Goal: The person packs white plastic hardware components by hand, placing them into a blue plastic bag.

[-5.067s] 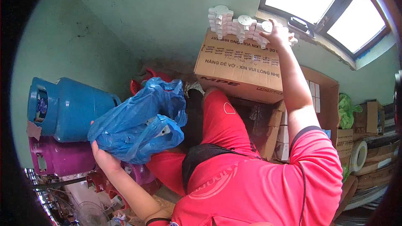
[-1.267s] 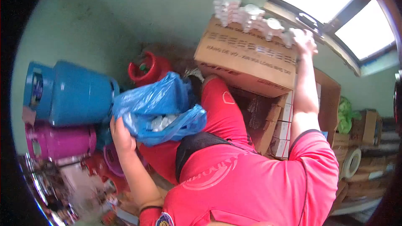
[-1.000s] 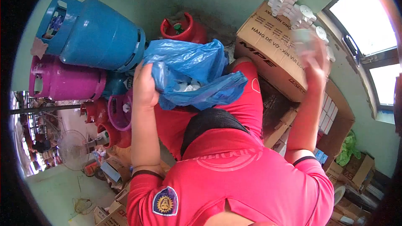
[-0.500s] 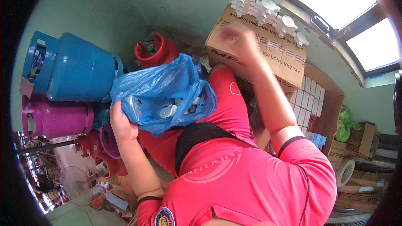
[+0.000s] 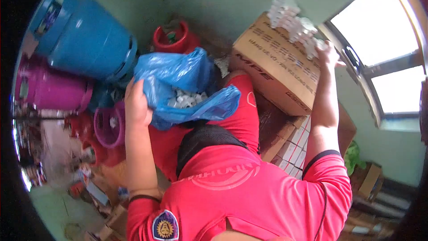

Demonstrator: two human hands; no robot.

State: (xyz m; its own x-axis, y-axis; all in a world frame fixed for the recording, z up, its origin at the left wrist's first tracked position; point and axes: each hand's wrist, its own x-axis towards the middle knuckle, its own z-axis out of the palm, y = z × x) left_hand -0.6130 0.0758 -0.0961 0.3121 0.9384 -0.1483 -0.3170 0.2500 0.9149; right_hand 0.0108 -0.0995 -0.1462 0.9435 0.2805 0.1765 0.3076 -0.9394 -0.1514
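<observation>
My left hand [image 5: 138, 103] is closed on the rim of a blue plastic bag [image 5: 176, 69], holding its mouth wide. Inside lie several small white plastic fittings [image 5: 189, 99]. My right hand [image 5: 328, 55] reaches out to the far right, its fingers on the end piece of a row of white round junction boxes [image 5: 285, 13]. These stand in stacks along the top of a brown cardboard carton [image 5: 276, 58]. Blur softens the fingertips and the piece they touch.
Blue [image 5: 91, 35] and purple gas cylinders [image 5: 55, 85] lie at the left. Behind the bag stands a red cylinder [image 5: 174, 38]. An open window [image 5: 376, 22] is at the right, and a box of small white cartons [image 5: 292, 149] sits below the big carton.
My right hand has swung right, from above the carton to the end of the junction box row. My left hand still holds the bag, and the view has tilted.
</observation>
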